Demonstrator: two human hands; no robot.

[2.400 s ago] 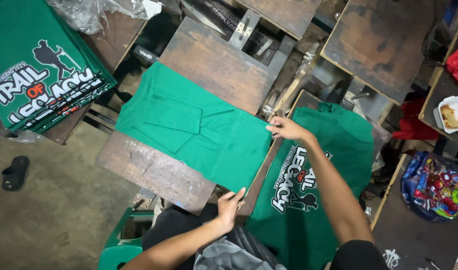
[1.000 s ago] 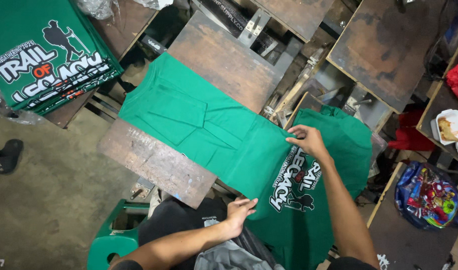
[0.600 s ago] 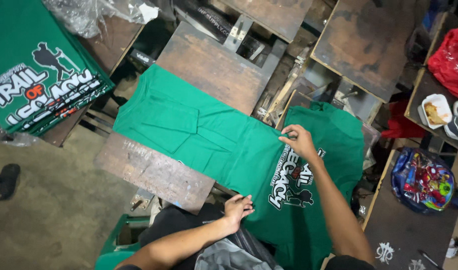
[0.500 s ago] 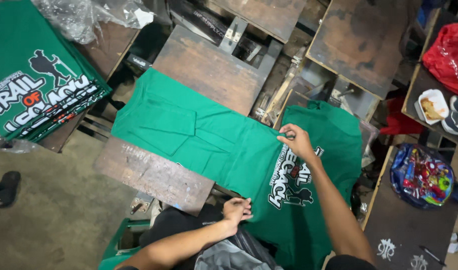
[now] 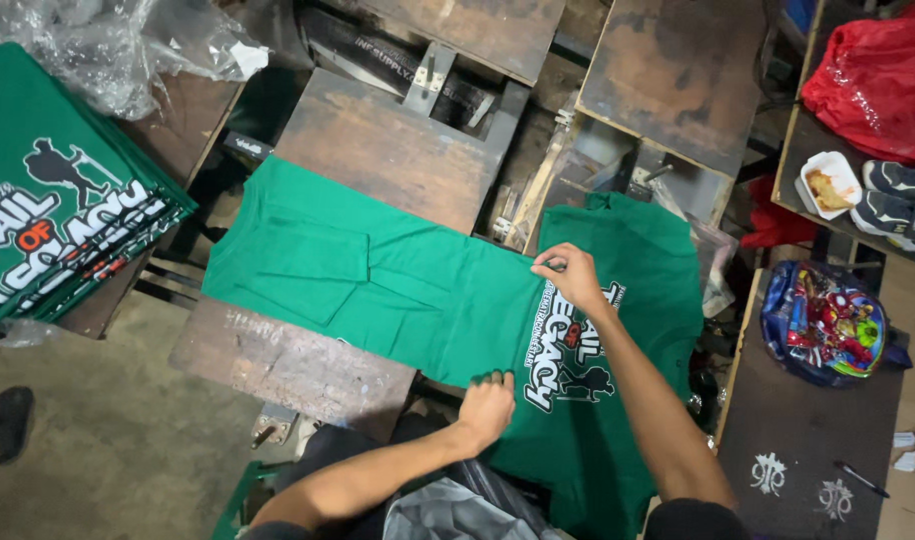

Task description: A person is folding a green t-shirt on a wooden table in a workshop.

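A plain green shirt [image 5: 378, 285] lies spread across a worn wooden printing board [image 5: 308, 355]. Its right end overlaps a printed green shirt [image 5: 628, 300] with a white and orange design. My right hand [image 5: 570, 275] pinches the far edge of the plain shirt where it meets the printed one. My left hand [image 5: 488, 405] grips the near edge of the same shirt, fingers curled over the cloth.
A stack of printed green shirts [image 5: 58, 220] sits at the left under clear plastic wrap [image 5: 108, 50]. More wooden boards [image 5: 678, 80] stand behind. At the right are a red bag [image 5: 878, 80], a food tray [image 5: 828, 185], shoes [image 5: 903, 195] and a colourful backpack [image 5: 828, 325].
Both hands have drawn the plain shirt to the right, so its end now covers part of the printed shirt. The left hand has closed on the near edge.
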